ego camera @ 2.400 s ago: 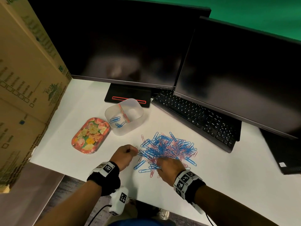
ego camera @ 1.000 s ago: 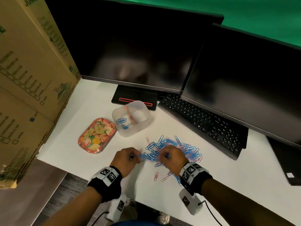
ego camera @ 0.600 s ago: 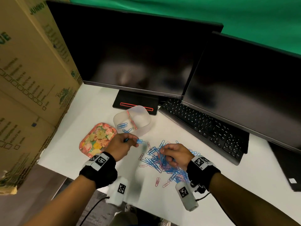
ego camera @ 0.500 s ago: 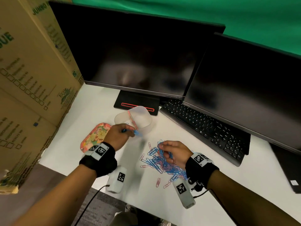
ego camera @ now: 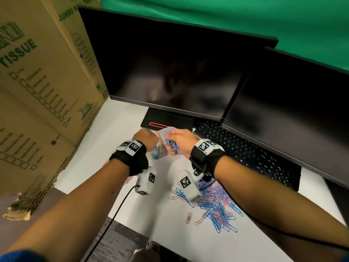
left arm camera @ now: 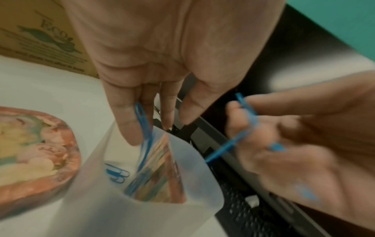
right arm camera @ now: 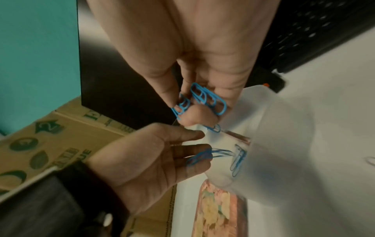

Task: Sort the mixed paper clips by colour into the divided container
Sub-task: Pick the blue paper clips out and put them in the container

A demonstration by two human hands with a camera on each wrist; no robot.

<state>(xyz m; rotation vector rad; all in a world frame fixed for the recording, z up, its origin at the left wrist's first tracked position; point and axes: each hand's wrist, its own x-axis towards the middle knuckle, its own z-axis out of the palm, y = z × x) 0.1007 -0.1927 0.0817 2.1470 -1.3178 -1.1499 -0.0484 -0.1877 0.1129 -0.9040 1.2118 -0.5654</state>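
both hands have come up off the pile and now meet over the divided container [left arm camera: 182,160], where half a second ago only the left had reached it and the right was still gathering clips on the desk. the left hand [ego camera: 145,138] has its fingers hanging nearly straight over the left compartment, blue clips [left arm camera: 144,121] slipping off the fingertips towards the few blue ones [left arm camera: 116,174] already lying at the bottom. the right hand [ego camera: 181,142] is curled round a bunch of blue clips [right arm camera: 205,99], pinched between thumb and fingers just above the rim. so this looks like a double drop of blue, with the right hand's load likely next into the same side. the compartment beyond the pink divider [left arm camera: 162,168] cannot be seen into. the mixed pile [ego camera: 217,207] of blue and pink clips remains large on the white desk [ego camera: 166,233] near the person, so the sort is at an early stage. the cardboard box [ego camera: 37,82] at left reads "tissue" and part of "jumbo"; a green logo on it begins "eco"
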